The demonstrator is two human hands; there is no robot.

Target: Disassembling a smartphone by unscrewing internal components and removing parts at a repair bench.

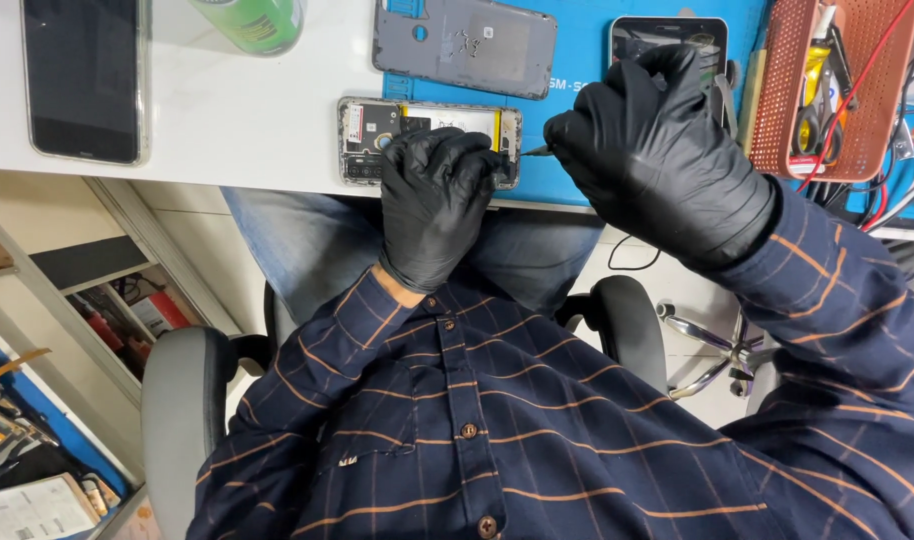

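An opened phone (367, 130) with its back cover off lies at the front edge of the white table (237, 120), its battery and circuit board showing. My left hand (435, 205), in a black glove, presses down on the phone's right half and holds it. My right hand (657, 150), also gloved in black, grips a thin metal tool (535, 151) whose tip points at the phone's right end, just beside my left fingers. My palm hides the tool's handle.
A grey phone back cover (462, 45) lies behind the opened phone, partly on a blue mat (577, 60). Another phone (632, 35) sits on the mat. A black phone in a clear case (82, 80), a green can (252, 20) and a red perforated tray (862, 110) with tools stand around.
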